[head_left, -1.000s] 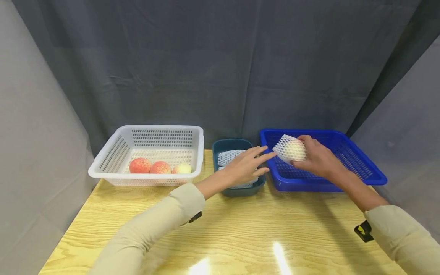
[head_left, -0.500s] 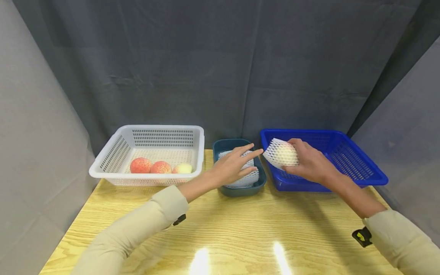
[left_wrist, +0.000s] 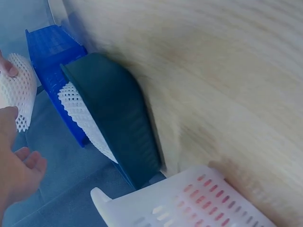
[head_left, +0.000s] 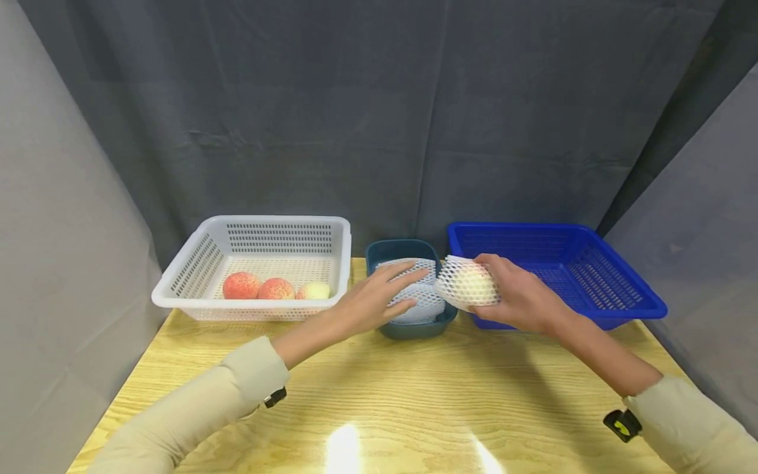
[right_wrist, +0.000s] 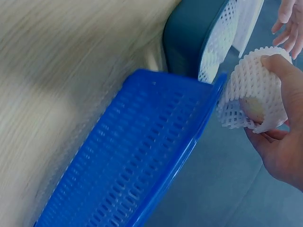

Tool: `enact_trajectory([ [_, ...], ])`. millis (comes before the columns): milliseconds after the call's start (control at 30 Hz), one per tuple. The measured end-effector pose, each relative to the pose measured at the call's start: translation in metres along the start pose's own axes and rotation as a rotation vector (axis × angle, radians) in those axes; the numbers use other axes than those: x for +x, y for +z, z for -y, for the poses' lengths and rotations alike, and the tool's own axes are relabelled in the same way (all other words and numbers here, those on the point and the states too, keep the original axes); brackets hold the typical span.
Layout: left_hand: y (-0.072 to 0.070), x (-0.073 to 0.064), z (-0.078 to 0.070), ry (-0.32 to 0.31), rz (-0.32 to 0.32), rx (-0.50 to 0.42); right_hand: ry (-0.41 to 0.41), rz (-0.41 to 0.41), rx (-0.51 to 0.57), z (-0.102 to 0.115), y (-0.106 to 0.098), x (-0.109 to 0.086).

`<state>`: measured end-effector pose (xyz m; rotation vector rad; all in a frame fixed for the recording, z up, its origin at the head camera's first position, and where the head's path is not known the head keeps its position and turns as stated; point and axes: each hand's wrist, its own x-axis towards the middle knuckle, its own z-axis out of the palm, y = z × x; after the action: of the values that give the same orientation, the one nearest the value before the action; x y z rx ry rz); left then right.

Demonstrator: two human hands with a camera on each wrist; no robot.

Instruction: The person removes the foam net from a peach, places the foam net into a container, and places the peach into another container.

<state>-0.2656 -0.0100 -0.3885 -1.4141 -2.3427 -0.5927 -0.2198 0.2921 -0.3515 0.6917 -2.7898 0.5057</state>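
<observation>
My right hand grips a peach wearing a white foam net, near the left front corner of the blue basket. In the right wrist view, thumb and fingers wrap the net from both sides, and the peach's pale skin shows through its open end. My left hand, fingers spread and holding nothing, hovers over the left side of a dark green bin. Flat white foam nets lie in that bin, partly hidden by the left hand.
At the left stands a white basket with two red peaches and a pale yellow one along its front. The wooden table stretches in front of the containers. A dark grey curtain hangs behind them.
My right hand has carried the netted peach left and toward me, from over the blue basket to beside the green bin. My left hand has drawn back to the left, away from the peach.
</observation>
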Motion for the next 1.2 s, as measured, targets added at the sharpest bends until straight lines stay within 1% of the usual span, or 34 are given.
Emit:
enact_trajectory([
  [133,-0.001,-0.011,-0.002,0.014,-0.018,-0.003,-0.027,0.005,-0.002,0.009,0.007,-0.005],
  [267,-0.001,-0.019,-0.005,0.015,-0.018,-0.015,-0.039,0.036,0.002,0.017,0.012,-0.011],
  [567,-0.001,-0.032,-0.010,0.002,-0.017,-0.031,-0.047,0.069,0.022,0.032,0.018,-0.023],
  [700,-0.001,-0.038,-0.012,-0.013,0.000,-0.053,-0.053,0.101,0.033,0.038,0.023,-0.027],
  [767,-0.001,-0.041,-0.013,-0.029,0.023,-0.068,-0.063,0.118,0.032,0.041,0.026,-0.029],
  [867,0.001,-0.047,-0.014,-0.055,0.054,-0.098,-0.085,0.130,0.030,0.043,0.030,-0.031],
  [967,0.003,-0.051,-0.014,-0.068,0.068,-0.105,-0.099,0.137,0.038,0.043,0.035,-0.032],
  [1100,0.007,-0.058,-0.014,-0.062,0.064,-0.105,-0.116,0.158,0.070,0.042,0.043,-0.034],
  [1200,0.010,-0.063,-0.014,-0.050,0.061,-0.122,-0.131,0.180,0.104,0.042,0.050,-0.036],
])
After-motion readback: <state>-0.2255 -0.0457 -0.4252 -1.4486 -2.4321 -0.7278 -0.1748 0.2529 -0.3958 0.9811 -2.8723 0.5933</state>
